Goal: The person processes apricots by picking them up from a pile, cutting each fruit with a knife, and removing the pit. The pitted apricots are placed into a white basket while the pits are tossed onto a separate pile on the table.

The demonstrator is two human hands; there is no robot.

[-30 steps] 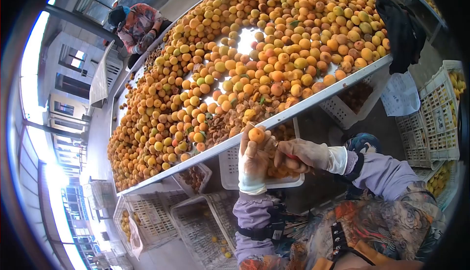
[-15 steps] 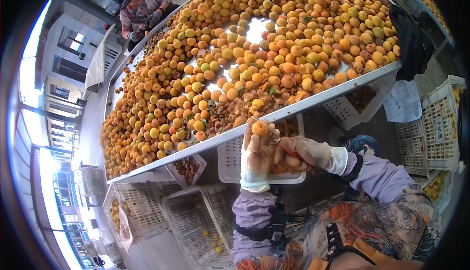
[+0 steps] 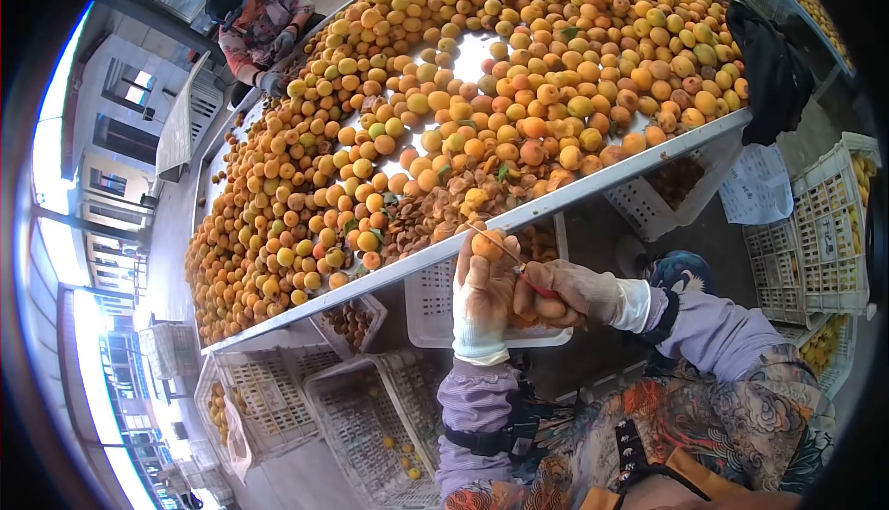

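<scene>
Apricot (image 3: 485, 244), just one, sits at the fingertips of the left hand (image 3: 483, 299), while the right hand (image 3: 576, 290) is closed round one red-handled tool (image 3: 534, 284), its thin blade reaching across to the fruit, though whether it cuts in I cannot tell. Both hands are just outside the near edge of the desk (image 3: 574, 193), above a white crate (image 3: 428, 311), with heaped fruit (image 3: 574, 56) beyond, too many to count, broken by a few bare patches. Marks on one pale sheet (image 3: 756, 186) are too small to read.
</scene>
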